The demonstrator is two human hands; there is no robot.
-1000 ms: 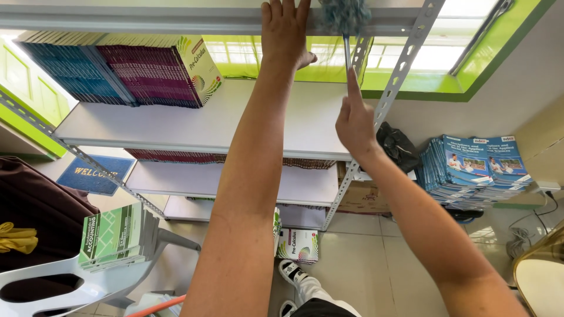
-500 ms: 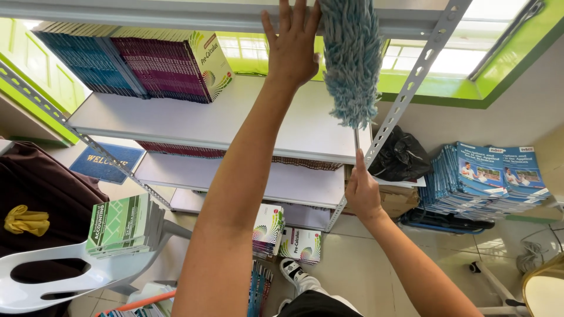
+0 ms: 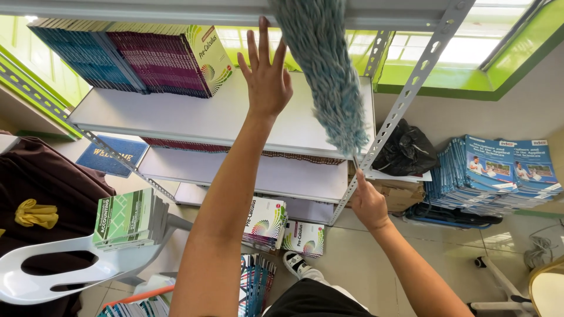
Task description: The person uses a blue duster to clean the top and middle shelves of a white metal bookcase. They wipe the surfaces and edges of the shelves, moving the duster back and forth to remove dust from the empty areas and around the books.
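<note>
Compared with half a second ago, our left hand (image 3: 267, 76) has come off the grey metal beam at the top of the frame; it is now spread open in the air, fingers apart, touching nothing, just left of the duster. Our right hand (image 3: 369, 202) has moved a little lower, toward the centre right of the frame, and is closed around the thin handle of the duster (image 3: 326, 70). The duster head now hangs lower and more tilted, running from the top centre down to the front edge of the white shelf (image 3: 194, 120). We judge that the sweep is passing from the upper beam down toward this shelf.

The duster head is long, shaggy and soft, made of blue-grey and white microfibre strands, and it narrows toward the handle. The shelf board is flat, smooth and matte white, carried by grey perforated steel posts (image 3: 405, 100). In the upper left of the frame a row of thin glossy books (image 3: 126, 58) stands on it, with dark blue and maroon spines. A small stack of green books (image 3: 126, 220) lies on a white plastic chair (image 3: 59, 276) in the lower left
</note>
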